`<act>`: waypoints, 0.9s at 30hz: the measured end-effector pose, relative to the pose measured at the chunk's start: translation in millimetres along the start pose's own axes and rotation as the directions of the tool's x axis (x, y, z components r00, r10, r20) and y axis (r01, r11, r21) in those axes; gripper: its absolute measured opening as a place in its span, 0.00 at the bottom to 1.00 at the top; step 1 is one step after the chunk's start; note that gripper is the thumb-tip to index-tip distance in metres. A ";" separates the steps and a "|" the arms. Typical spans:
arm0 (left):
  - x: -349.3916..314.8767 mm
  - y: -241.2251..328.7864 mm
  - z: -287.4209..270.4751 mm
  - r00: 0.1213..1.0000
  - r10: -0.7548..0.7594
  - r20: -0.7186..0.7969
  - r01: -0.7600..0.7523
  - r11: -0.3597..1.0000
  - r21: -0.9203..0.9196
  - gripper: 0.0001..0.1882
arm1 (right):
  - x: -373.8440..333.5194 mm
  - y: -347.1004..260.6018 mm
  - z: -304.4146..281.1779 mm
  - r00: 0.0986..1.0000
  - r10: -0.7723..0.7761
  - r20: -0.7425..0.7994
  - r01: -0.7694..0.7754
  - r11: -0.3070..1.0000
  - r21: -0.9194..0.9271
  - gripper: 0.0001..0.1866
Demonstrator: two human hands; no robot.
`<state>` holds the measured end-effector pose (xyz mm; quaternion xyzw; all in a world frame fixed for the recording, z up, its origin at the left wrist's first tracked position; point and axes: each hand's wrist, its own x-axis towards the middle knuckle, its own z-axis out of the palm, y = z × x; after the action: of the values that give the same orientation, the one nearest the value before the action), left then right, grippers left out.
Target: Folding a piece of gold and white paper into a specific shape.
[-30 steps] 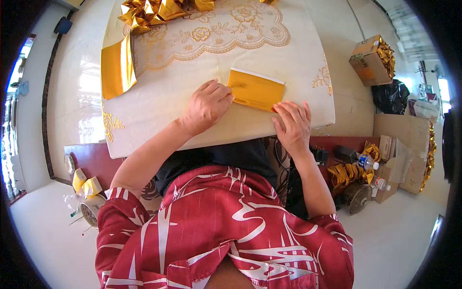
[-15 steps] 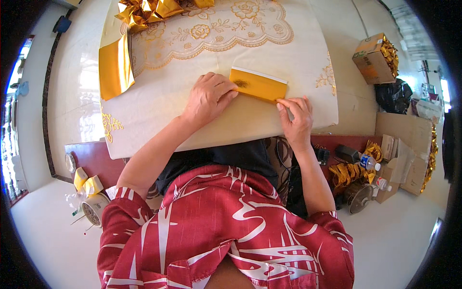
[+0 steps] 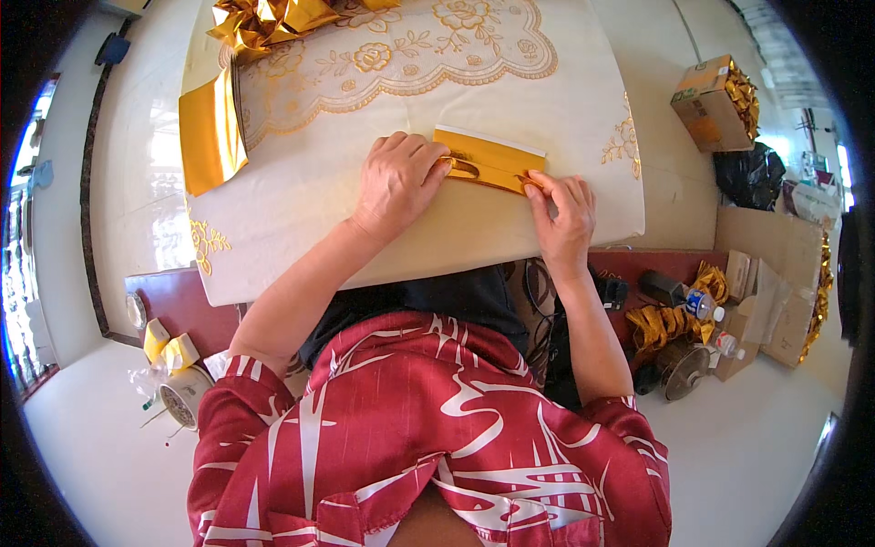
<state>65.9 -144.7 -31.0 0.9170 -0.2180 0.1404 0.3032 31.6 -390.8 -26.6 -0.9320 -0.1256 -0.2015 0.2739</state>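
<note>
A strip of shiny gold foil paper [image 3: 497, 159] lies at a slant on the table before me, a pale band along its far edge. Its near long edge is lifted and curls over toward the middle. My left hand [image 3: 397, 182] pinches the left end of that edge between thumb and fingers. At the right end, my right hand [image 3: 562, 208] pinches the same edge near the corner. A stack of gold foil sheets [image 3: 213, 132] rests at the table's left edge, and a heap of folded gold foil pieces [image 3: 269, 25] sits at the far left.
A cream floral cloth covers the table [image 3: 383, 260]. To the right on the floor stand a cardboard box [image 3: 706, 105] of gold foil pieces, a black bag [image 3: 749, 171] and a larger carton [image 3: 775, 301]. A bench beside me holds a bottle [image 3: 702, 305] and a lidded pot [image 3: 682, 369]; a white cup [image 3: 185, 397] is at left.
The near edge of the foil strip, flat before, is now raised and curled away from me. Both hands keep their pinch at its ends, and the view has shifted slightly.
</note>
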 end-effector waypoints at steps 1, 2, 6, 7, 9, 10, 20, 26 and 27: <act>0.0 0.5 -0.1 1.000 0.000 0.001 0.000 1.000 0.000 0.09 | 0.0 -0.3 0.4 1.000 0.001 0.001 -0.001 1.000 0.000 0.08; 0.2 1.0 -0.2 1.000 -0.002 0.005 0.002 1.000 0.007 0.09 | 0.0 -0.5 0.7 1.000 0.003 -0.001 -0.003 1.000 -0.004 0.09; 0.4 3.9 0.2 1.000 0.012 -0.004 -0.012 0.999 0.040 0.09 | 0.2 -0.6 1.6 1.000 -0.010 -0.008 0.009 1.000 -0.024 0.10; 0.3 4.5 -0.2 1.000 0.013 -0.005 -0.013 0.999 0.039 0.09 | -0.2 -0.8 1.8 1.000 -0.010 -0.008 0.010 1.000 -0.024 0.10; -0.2 5.7 -1.2 1.000 0.013 0.023 -0.015 0.997 0.070 0.09 | -1.5 -1.7 2.6 1.000 -0.009 -0.002 0.009 0.998 -0.065 0.10; -0.4 6.0 -1.0 1.000 0.014 0.022 -0.015 0.997 0.070 0.09 | -1.1 -2.2 2.3 1.000 -0.010 -0.003 0.009 0.998 -0.065 0.10; -5.4 20.6 0.7 0.996 0.085 -0.028 -0.077 0.977 0.200 0.12 | 0.2 -4.4 0.4 1.000 -0.024 0.007 0.025 0.994 -0.104 0.09; -24.4 41.1 28.1 0.977 0.165 0.136 -0.184 0.973 0.141 0.23 | 2.8 -7.0 0.1 0.999 -0.052 0.006 0.053 0.993 -0.107 0.09; -26.1 48.3 28.7 0.970 0.135 0.200 -0.158 0.982 0.106 0.26 | 2.6 -6.7 0.0 0.998 -0.061 -0.001 0.061 0.993 -0.103 0.09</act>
<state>23.5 -189.0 -39.5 0.9242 -0.3046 0.0863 0.2135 31.6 -385.1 -22.3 -0.9401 -0.1430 -0.2179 0.2196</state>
